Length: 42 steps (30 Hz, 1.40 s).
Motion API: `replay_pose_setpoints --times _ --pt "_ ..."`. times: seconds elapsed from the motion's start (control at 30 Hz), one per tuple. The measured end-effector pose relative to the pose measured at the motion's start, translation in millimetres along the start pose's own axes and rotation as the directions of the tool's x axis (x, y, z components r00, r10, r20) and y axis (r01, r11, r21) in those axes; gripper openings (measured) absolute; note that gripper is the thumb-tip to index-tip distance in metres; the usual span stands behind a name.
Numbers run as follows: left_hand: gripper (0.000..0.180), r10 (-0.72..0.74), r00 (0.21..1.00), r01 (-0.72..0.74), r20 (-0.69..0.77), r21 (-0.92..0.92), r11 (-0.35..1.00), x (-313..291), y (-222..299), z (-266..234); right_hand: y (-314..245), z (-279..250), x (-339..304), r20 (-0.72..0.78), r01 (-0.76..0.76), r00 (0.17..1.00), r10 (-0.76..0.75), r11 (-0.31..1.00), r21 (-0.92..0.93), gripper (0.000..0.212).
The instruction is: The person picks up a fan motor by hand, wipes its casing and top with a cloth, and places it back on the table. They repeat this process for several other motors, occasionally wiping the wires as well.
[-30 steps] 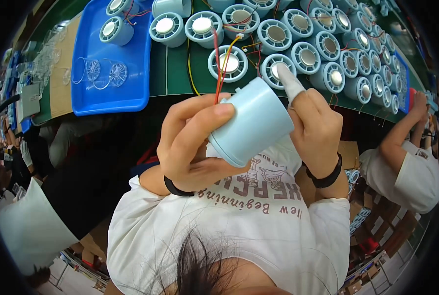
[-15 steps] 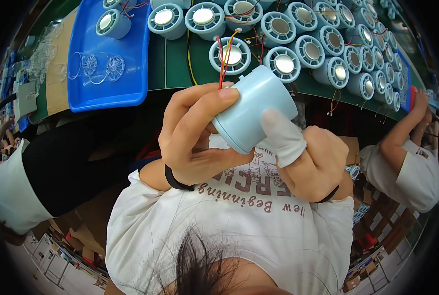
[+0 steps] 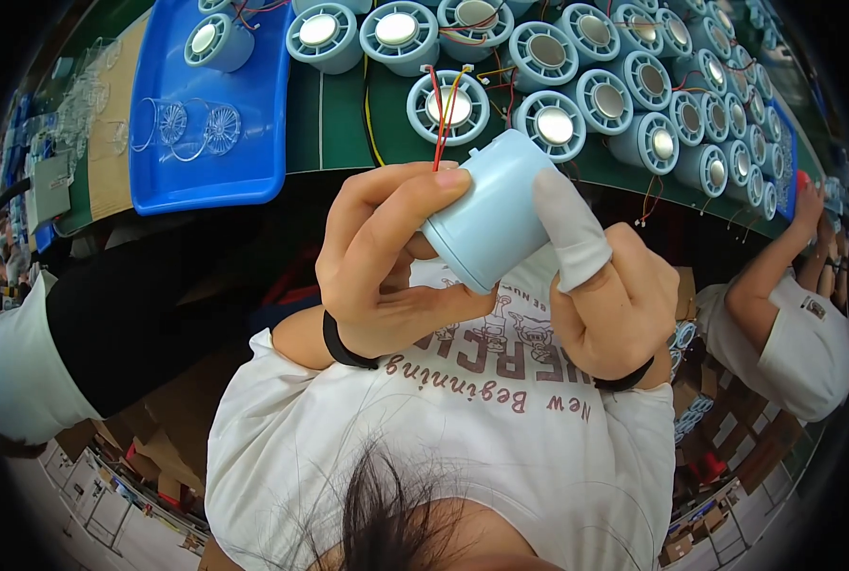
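My left hand [image 3: 363, 252] grips a light-blue plastic cylindrical housing [image 3: 496, 214], tilted above my lap, its smooth side showing. Red and yellow wires [image 3: 443, 128] with small connectors rise beside my left fingers. On my right hand [image 3: 624, 300], one finger wears a white finger cot [image 3: 572, 233] and lies against the right part of the housing. Its other fingers are curled, and anything inside them is hidden. Just beyond the held piece, a similar housing [image 3: 449, 108] stands on the green table, spoked face and silver disc upward.
Many more light-blue housings [image 3: 542, 52] crowd the table's back and right. At left lies a blue tray [image 3: 206, 186] with clear plastic cups [image 3: 223, 129] and a few housings. People are close by: a white sleeve [image 3: 810, 347] at right, a dark-clothed person [image 3: 110, 314] at left.
The held housing has shifted slightly right. My right hand's covered finger has slid up and right along its side, toward the far end. My left hand keeps its grip.
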<state>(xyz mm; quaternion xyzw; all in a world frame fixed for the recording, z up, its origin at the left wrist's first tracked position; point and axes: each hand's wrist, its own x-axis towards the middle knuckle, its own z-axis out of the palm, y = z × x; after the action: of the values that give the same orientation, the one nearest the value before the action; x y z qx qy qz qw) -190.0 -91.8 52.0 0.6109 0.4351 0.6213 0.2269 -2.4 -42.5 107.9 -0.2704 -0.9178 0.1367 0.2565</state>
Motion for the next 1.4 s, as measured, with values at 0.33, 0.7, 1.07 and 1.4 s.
replay_pose_setpoints --times 0.33,0.7,1.07,1.4 --pt "0.073 0.062 0.997 -0.057 -0.038 0.112 0.992 -2 4 -2 7 2 3 -0.069 -0.104 0.992 0.101 0.994 -0.032 0.044" --pt "0.068 0.084 0.996 -0.083 -0.004 0.174 0.981 4 8 -9 15 4 -13 -0.351 -0.302 0.894 0.280 0.953 -0.009 0.026" --pt "0.068 0.136 0.991 -0.134 0.006 0.236 0.962 5 11 -32 37 -17 -1 -0.220 -0.615 0.772 0.596 0.789 -0.019 0.015" --pt "0.073 -0.232 0.881 0.432 -0.413 0.499 0.752 -16 14 -99 92 -105 -5 -0.478 -0.360 0.849 0.225 0.909 -0.211 0.027"
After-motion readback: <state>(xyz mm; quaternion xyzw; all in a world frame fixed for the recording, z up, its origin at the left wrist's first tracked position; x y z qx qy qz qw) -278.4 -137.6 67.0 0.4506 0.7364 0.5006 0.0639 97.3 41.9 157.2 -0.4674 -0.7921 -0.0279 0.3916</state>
